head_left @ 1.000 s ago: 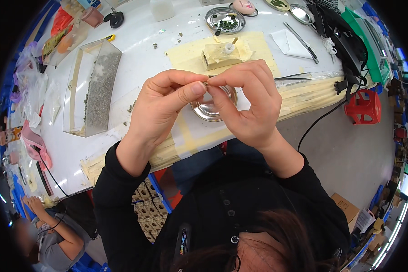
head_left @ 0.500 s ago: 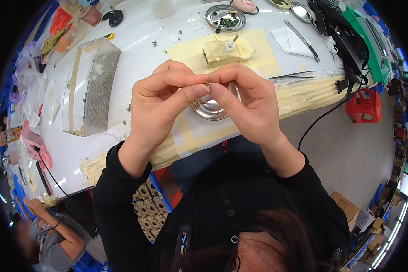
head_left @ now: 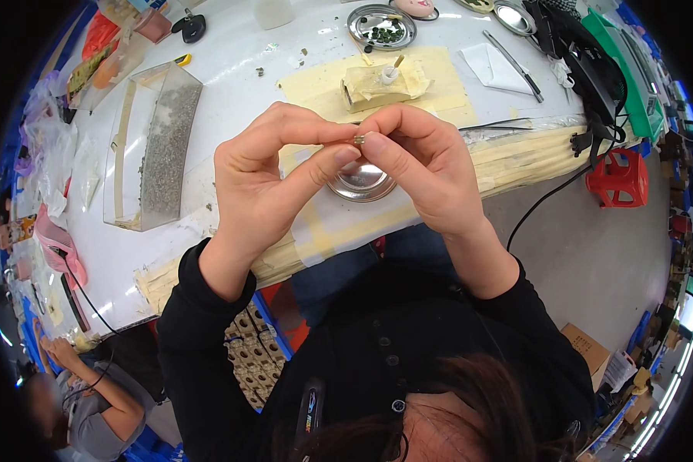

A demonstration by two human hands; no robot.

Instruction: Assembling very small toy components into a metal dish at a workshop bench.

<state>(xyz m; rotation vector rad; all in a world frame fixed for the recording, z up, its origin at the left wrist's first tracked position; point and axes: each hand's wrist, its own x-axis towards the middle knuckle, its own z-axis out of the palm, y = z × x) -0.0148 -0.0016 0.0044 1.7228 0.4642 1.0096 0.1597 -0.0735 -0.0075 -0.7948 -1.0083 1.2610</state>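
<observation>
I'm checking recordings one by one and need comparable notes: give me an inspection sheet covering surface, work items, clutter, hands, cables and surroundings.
Surface: white table with scattered dark bits; yellowish strips along the near edge.
Work items: small piece held up over a metal dish; wrapped block on a yellow sheet beyond.
Clutter: plastic bags and clear box of grey granules, left; plate of dark green pieces, far side.
Hands: right hand pinches the piece; left hand has its fingers at it, contact unclear.
Cables: black cable, right; thin cable, left.
Surroundings: red stool and cardboard box, right; co-worker, lower left.
</observation>
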